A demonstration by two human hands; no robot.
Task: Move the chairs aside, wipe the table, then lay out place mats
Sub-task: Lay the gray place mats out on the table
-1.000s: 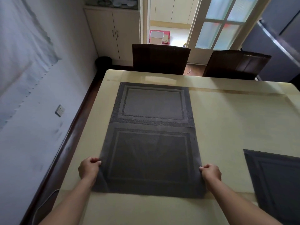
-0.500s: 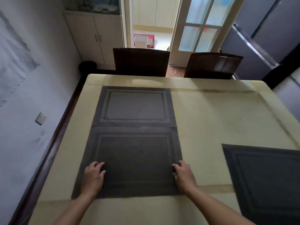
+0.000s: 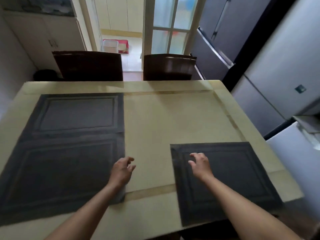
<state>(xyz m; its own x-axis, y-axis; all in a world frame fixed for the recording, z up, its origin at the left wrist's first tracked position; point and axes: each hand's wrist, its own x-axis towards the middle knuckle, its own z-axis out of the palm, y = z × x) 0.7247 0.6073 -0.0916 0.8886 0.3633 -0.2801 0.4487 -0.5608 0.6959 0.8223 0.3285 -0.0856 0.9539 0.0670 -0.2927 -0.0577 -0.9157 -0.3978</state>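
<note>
Three dark rectangular woven mats (image 3: 223, 179)

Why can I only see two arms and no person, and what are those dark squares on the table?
The camera sits on the person's head and looks forward and down, so you see what they see: their own two arms, no machine. The left hand hovers at the right edge of the near left mat. The right hand reaches over the right mat. Both hands are open and hold nothing. The dark squares are place mats lying on the yellowish table. There are three: the two on the left lie one behind the other, with the far left mat near the back. Behind the table stand two dark chairs, and to the right is a big grey fridge.
</note>
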